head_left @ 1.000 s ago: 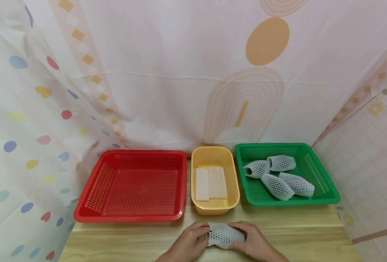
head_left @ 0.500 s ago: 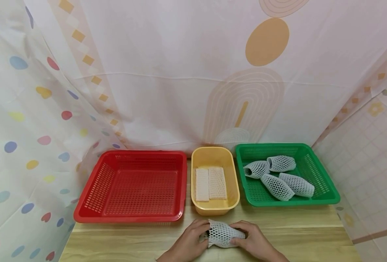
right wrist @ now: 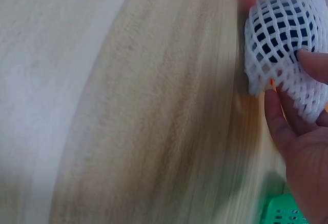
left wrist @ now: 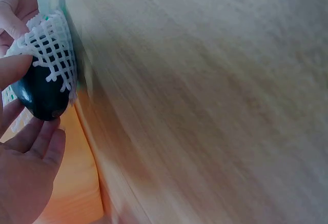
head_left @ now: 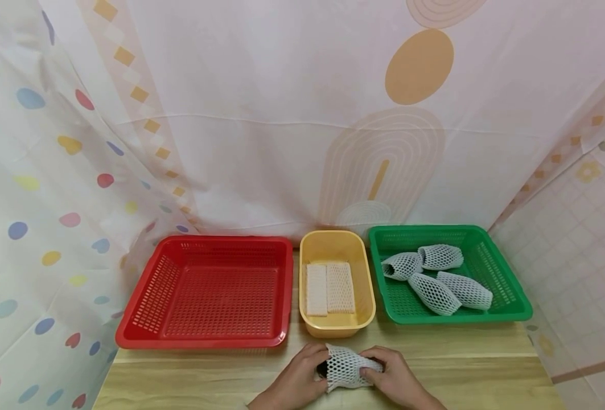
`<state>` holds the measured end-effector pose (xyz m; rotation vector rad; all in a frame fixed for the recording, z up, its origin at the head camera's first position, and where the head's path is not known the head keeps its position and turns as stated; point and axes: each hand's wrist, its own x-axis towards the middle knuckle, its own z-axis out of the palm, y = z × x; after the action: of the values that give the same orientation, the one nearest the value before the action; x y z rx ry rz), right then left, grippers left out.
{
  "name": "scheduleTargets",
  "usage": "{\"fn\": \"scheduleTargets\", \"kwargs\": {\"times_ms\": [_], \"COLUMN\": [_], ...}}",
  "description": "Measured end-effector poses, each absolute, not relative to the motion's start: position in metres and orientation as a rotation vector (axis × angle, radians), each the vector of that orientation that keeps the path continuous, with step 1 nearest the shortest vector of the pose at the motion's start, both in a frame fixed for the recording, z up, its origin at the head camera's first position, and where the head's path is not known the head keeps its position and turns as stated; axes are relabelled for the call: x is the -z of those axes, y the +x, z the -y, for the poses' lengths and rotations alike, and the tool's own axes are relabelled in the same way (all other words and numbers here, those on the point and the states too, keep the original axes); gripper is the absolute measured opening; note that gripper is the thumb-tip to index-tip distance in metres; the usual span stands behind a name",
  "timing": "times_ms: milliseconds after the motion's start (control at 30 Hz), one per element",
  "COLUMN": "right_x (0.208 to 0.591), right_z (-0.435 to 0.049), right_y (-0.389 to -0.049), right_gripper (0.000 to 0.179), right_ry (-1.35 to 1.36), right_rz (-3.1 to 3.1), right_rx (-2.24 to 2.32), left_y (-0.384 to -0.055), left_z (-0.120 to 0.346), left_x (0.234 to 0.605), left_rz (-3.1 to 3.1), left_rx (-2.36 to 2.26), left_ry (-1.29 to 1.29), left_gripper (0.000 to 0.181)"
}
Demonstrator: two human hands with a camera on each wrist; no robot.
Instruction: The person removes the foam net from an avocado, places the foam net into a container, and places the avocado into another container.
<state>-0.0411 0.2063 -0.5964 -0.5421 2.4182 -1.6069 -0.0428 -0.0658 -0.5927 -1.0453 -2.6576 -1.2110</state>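
Note:
Between the two hands, at the front of the table, is a white foam net sleeve (head_left: 348, 369) partly drawn over a dark, glossy oval object (left wrist: 45, 97), which resembles an avocado. My left hand (head_left: 298, 377) holds the bare end, thumb on the net's edge and fingertips against the dark surface in the left wrist view. The right hand (head_left: 396, 380) grips the sleeve's other end, its thumb on top. Through the mesh, the right wrist view shows the dark body, while loose netting (right wrist: 307, 101) gathers at the fingers.
Behind the hands stands a yellow bin (head_left: 337, 329) with two flat foam nets (head_left: 340, 287). To its left is a red basket (head_left: 205, 343); to its right, a green basket (head_left: 456, 319) holds several net-wrapped pieces (head_left: 434, 293). A patterned curtain (head_left: 261, 159) hangs behind.
The left hand has shifted slightly right, and the dark end now shows plainly at the sleeve's left opening. The right hand stays nearly in place; baskets and bin are unchanged.

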Motion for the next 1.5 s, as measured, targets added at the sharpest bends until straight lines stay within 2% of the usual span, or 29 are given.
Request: {"fn": "scheduleTargets", "kwargs": {"times_ms": [300,800,1100,1500], "right_x": [0.596,0.595,0.596,0.585], "right_z": [-0.202,-0.2,-0.204,-0.209], "right_y": [-0.04,-0.041,-0.04,-0.035], "right_gripper": [0.013,0.014,0.014,0.015], "right_ry": [-0.481,-0.452,-0.482,-0.444], "right_rz": [-2.4,-2.387,-2.413,-2.399], "right_rx": [1.586,1.581,1.542,1.564], "left_y": [-0.043,-0.046,-0.046,-0.034], "left_z": [0.066,0.061,0.062,0.075], "left_x": [0.59,0.589,0.593,0.584], "left_rz": [2.704,2.71,2.672,2.735], "left_rx": [1.191,1.173,1.137,1.09], "left_ry": [-1.076,-1.123,-1.155,-1.041], "left_gripper": [0.054,0.049,0.063,0.067]}}
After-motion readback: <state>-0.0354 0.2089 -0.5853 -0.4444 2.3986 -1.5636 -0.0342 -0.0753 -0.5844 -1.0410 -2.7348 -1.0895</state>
